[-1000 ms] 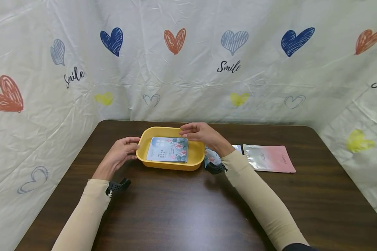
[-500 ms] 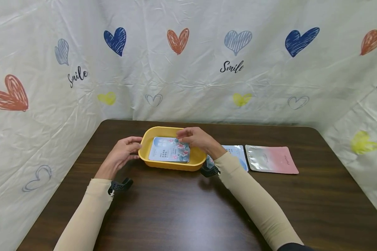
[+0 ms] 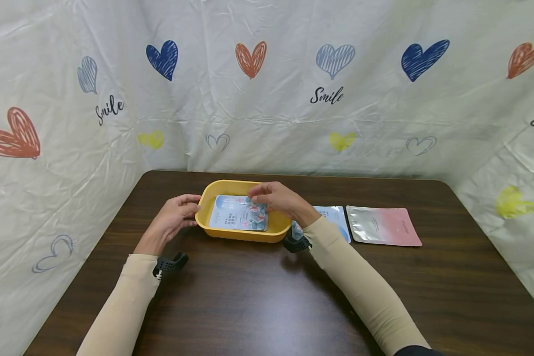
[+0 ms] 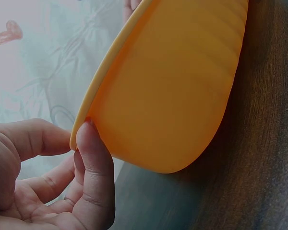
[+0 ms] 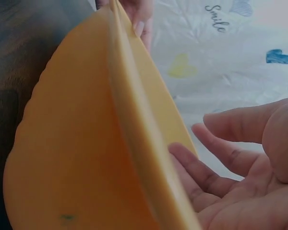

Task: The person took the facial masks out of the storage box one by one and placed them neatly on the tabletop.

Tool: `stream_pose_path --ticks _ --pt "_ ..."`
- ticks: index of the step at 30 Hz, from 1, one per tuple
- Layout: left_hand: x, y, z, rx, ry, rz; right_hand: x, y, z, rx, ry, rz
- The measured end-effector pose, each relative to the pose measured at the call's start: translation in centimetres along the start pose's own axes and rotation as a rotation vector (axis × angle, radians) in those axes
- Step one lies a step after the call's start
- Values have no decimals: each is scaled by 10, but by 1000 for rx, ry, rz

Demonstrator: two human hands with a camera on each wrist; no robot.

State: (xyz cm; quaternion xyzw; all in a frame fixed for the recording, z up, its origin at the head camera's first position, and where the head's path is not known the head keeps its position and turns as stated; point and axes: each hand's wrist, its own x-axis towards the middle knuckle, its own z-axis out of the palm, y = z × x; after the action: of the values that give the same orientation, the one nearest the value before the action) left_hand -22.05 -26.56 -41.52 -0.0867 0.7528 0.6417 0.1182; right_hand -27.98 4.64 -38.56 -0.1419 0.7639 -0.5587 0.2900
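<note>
1. Tray (image 3: pixel 244 237), yellow, looks to be resting on the table (image 3: pixel 249 296). Clock is centred on it, 12 = far side.
2. Left hand (image 3: pixel 171 217) at 9, thumb and finger pinching the rim. Right hand (image 3: pixel 282 198) comes in over the rim at 2-3, fingers loosely bent, nothing visible between them.
3. Floral packet (image 3: pixel 231 215) lies inside the tray, its 1 o'clock corner under the right fingertips.
4. Risk: left pull or lift with no grip at 3 would probably tip or swing the tray; packet could slide.
5. Risk: right wrist sits low over the blue packet (image 3: pixel 335 217) at 3; sweeping back could drag it, maybe into the pink-silver packet (image 3: pixel 384 226) farther out at 3.
6. Hidden: fingertip contact with the floral packet, can't tell. Anything stacked beneath it, same. Blue packet part-covered by wrist and sleeve. Wrist views show tray wall, no packets.
</note>
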Motion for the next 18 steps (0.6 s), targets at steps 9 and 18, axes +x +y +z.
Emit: stream_pose_path --ticks 9,18 --pt "-1 0 1 -4 -1 6 -5 -4 3 -4 -25 5" --pt "-2 0 1 17 7 9 -11 -7 12 84 37 -62"
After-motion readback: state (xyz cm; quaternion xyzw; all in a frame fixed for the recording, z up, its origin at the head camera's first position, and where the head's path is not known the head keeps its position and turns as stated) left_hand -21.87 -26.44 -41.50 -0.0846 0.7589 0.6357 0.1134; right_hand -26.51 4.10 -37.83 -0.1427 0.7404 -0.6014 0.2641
